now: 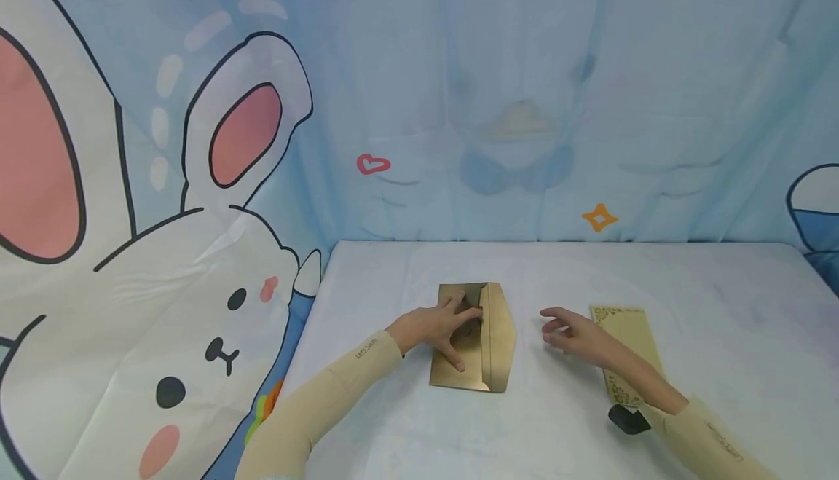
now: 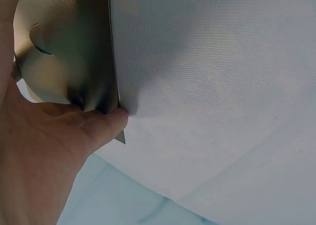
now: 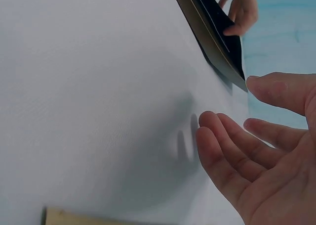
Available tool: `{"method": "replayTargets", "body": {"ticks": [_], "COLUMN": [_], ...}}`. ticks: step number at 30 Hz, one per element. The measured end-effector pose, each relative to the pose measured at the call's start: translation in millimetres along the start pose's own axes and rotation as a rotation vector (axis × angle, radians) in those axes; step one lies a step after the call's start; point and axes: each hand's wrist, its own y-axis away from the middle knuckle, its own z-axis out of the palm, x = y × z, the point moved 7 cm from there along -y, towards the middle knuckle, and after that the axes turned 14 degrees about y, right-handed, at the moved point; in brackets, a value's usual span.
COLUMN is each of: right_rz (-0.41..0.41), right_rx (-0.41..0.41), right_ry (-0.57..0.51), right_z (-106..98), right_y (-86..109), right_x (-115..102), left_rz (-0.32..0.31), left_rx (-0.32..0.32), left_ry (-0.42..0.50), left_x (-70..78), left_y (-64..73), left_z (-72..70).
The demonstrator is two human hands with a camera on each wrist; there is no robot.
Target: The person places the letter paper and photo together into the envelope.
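A gold envelope [image 1: 499, 349] lies on the white table with its pointed flap opened out to the right. My left hand [image 1: 440, 325] rests on its body, fingers and thumb spread. In the left wrist view, the thumb [image 2: 111, 123] reaches the envelope's edge. My right hand [image 1: 577, 336] hovers over the table to the right of the flap, its fingers loosely bent and holding nothing. Beneath the right forearm is a pale gold card [image 1: 632, 338] with an ornate border, partly covered by the arm. The right wrist view shows the envelope's [image 3: 217, 57] dark inside.
The white tabletop [image 1: 741, 349] extends past the card on the right. A dark object [image 1: 628, 419] shows beside the right sleeve cuff. Behind stands a blue cloth backdrop [image 1: 524, 50], with a large printed rabbit on the left.
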Motion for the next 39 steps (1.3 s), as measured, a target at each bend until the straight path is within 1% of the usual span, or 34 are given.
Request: {"method": "replayTargets", "body": {"ticks": [6,9,11,15,20,27,34,39], "right_rz": [0.008,0.006,-0.009,-0.006,0.036,0.029,0.005,0.041], "right_rx": [0.036,0.055,0.063,0.066,0.085,0.11,0.153,0.181], "right_ry": [0.037,0.035,0.026,0.002,0.044,0.088,0.105,0.138], "right_z": [-14,-20,-25,-29,-32,-37,-43,-46], "right_y": [21.5,29.5,33.1,36.3,37.6,40.1,49.9,56.2], "right_x": [8,12,15,23,32,37,41,48], "left_rz": [-0.002,-0.002,-0.007,-0.011,-0.003,0.006,0.003,0.0], "left_rx": [0.002,0.001,0.001,0.0,0.001,-0.004,-0.006,0.0], "left_ry": [0.005,0.01,0.01,0.006,0.009,0.013,0.013,0.0], "left_x": [0.6,0.4,-0.1,-0.7,0.3,2.2,2.6,1.0], "left_y": [1.9,2.0,1.9,1.6,1.2,-0.2,-1.0,-2.1], "left_z": [-1.0,-1.0,-1.1,-0.8,-0.7,-0.4,-0.4,0.7]}}
